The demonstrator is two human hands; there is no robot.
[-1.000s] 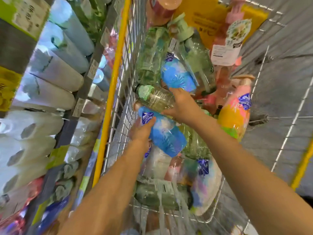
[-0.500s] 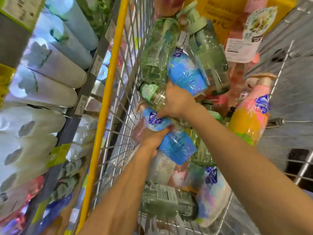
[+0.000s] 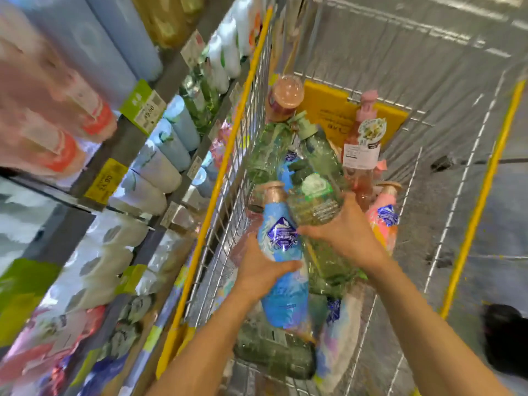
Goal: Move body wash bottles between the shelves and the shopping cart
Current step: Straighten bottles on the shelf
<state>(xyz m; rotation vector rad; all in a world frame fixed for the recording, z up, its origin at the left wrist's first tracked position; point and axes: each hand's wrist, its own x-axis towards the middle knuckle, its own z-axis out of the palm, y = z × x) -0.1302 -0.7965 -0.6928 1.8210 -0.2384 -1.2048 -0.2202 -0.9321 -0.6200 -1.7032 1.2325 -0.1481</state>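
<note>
- Head view: the left hand [image 3: 261, 270] wraps the blue body wash bottle [image 3: 281, 261] at its waist, pump up, raised above the shopping cart [image 3: 225, 178], probably to clear the pile
- The right hand [image 3: 344, 232] grips a clear green bottle [image 3: 315, 205] beside it, likely so both reach the shelves [image 3: 134, 155] together

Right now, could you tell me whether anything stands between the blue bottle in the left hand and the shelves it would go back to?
Yes. The left hand grips the blue bottle inside the cart, and the cart's wire side wall with its yellow rim stands between it and the shelves on the left. The bottle likely has to be lifted over that rim.
</note>
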